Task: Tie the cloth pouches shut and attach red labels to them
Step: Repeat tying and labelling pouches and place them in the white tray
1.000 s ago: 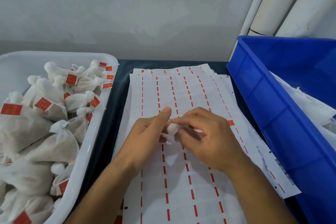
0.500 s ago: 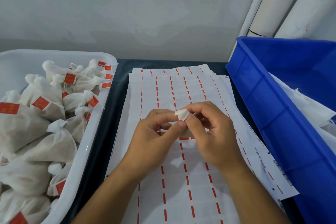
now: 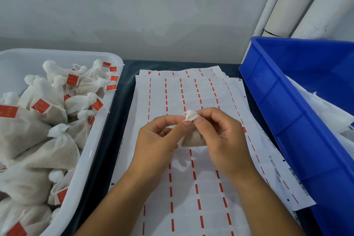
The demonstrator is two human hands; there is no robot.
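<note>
Pouch [image 3: 193, 138] body mostly hidden btwn hands.

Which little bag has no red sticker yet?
The pouch held over the label sheets, its top pinched by the left hand and right hand. Most in the white tray show red labels.

Pouch [image 3: 191, 136]: thin matt woven cloth.
Label sheets [image 3: 191, 92]: smooth paper, slight sheen.
White tray [image 3: 92, 151]: glossy plastic.
Blue bin [image 3: 287, 120]: smooth plastic.
</note>
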